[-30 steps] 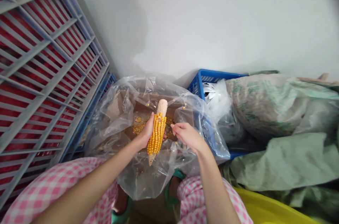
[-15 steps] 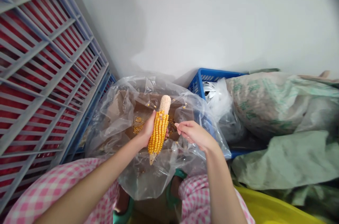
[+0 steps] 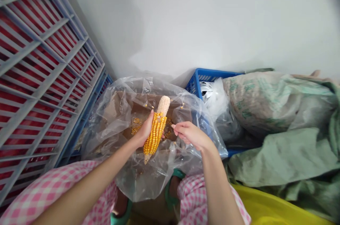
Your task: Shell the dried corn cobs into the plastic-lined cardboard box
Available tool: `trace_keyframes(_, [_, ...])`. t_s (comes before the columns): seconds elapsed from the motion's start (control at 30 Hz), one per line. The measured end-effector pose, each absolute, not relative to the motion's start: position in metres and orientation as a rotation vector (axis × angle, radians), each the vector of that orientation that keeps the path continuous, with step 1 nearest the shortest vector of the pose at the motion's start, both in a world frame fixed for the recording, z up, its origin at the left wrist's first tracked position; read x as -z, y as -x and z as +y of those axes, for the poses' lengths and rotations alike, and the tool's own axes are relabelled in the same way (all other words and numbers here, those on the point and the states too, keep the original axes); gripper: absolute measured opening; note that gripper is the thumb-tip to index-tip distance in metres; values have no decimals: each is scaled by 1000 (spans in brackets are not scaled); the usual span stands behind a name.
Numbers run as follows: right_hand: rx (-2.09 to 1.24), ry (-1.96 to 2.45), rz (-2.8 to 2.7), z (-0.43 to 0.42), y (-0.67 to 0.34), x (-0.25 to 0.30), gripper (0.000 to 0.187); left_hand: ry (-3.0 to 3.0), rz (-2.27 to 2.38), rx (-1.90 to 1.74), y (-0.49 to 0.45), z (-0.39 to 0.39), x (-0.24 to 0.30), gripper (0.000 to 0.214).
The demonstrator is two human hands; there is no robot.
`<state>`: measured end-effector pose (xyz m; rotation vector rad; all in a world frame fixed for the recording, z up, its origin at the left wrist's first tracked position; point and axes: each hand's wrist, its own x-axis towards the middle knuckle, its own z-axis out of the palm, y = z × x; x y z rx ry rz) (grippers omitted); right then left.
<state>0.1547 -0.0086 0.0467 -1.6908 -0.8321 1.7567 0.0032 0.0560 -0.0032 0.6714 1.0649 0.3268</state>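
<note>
Big clear plastic sheet [image 3: 145,186] draped over a cardboard box [image 3: 140,102], and the corn cob [image 3: 156,129] is tilted above it, far end bare. Left hand [image 3: 147,127]'s wrapped round the cob; right hand [image 3: 190,134] hangs just beside, fingers curled together. Loose kernels [image 3: 135,130] lie below.

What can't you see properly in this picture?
In the head view:
Corn cob: its far side faces away from the camera.
Left hand: partly hidden behind the corn cob.
Right hand: its own curl hides whether anything is inside.
Yellow thing: cut off by the bottom edge.
Sack: its green printing is too blurred to read.
</note>
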Motion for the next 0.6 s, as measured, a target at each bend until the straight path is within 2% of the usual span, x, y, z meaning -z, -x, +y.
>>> trace_keyframes(0.27, [-1738, 1632, -667, -6, -138, -30, 27, -847, 1163, -359, -1, 53, 0, 59])
trace_keyframes(0.47, [-1489, 1771, -585, -2, -111, -13, 27, -921, 1396, -396, -3, 55, 3, 54])
trace_keyframes(0.53, [-1423, 1817, -572, 2, -101, -1, 25, -942, 1602, -398, -4, 56, 10, 50])
trace_keyframes(0.6, [-1314, 1855, -568, 9, -97, 11, 29, -841, 1558, -461, -7, 58, 15, 48])
